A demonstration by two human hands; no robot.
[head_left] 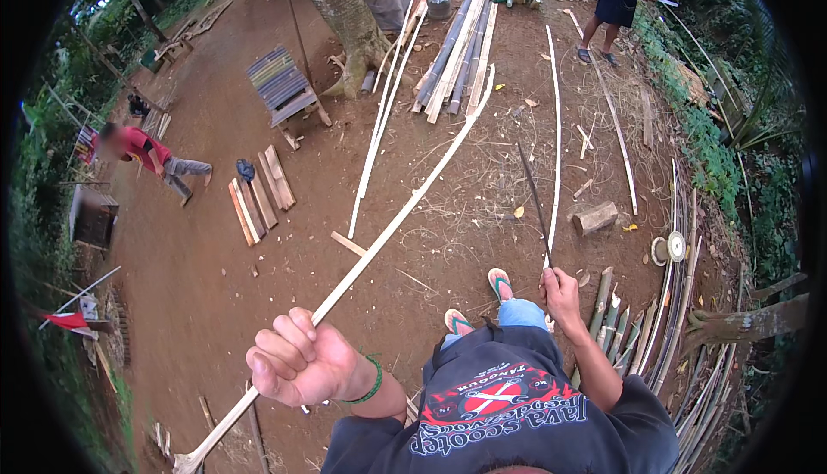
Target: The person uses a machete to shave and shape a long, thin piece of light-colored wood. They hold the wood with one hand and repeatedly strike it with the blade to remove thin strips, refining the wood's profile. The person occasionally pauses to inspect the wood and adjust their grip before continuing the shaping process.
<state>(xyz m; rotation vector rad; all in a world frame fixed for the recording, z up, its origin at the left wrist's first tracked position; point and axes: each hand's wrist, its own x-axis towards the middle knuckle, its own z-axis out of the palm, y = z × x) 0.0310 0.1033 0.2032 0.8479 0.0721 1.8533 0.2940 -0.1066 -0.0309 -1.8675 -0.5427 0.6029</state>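
Note:
My left hand (301, 358), raised at the lower left with a green band at its wrist, is wrapped round a long pale bamboo strip (413, 194). That strip slants from the lower left up toward the piles at the top, bending near its far end. In my right hand (562, 300), low and beside my body, is a machete (534, 198) whose thin dark blade points away from me. The handle is mostly hidden by my fingers. Blade and strip are apart. Just beyond the blade, another pale strip (556, 121) lies on the ground.
Bamboo poles (612, 323) lie at my right beside a cut log (594, 218). Split bamboo (457, 52) is piled near the tree trunk (340, 17). Short boards (263, 194) lie left. One person (155, 153) walks at left; another (620, 0) stands at far right.

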